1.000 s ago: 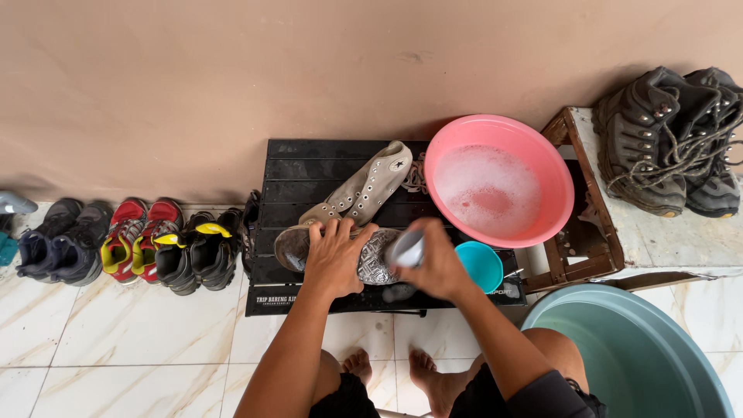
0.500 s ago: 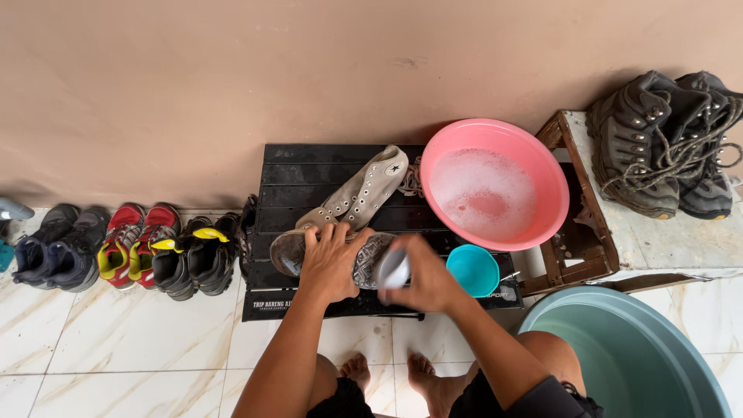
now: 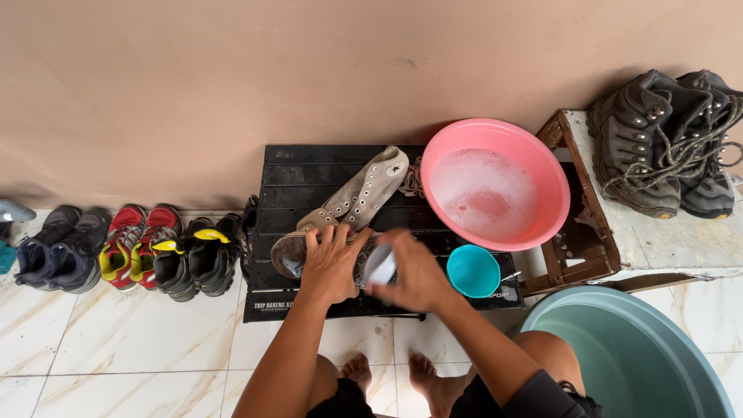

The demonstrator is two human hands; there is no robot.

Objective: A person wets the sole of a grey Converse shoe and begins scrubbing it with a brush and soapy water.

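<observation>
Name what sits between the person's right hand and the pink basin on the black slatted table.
In the head view, a small teal bowl sits between the right hand and the pink basin, on the black slatted table.

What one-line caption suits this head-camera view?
Left hand steadies a grey shoe on a black slatted table while right hand scrubs beside a pink soapy basin.

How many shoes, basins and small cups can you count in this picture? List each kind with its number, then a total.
Shoes: 10, including the one under the left hand and right hand
Basins: 2, pink and green
Small cups: 1, teal
Total: 13
</observation>
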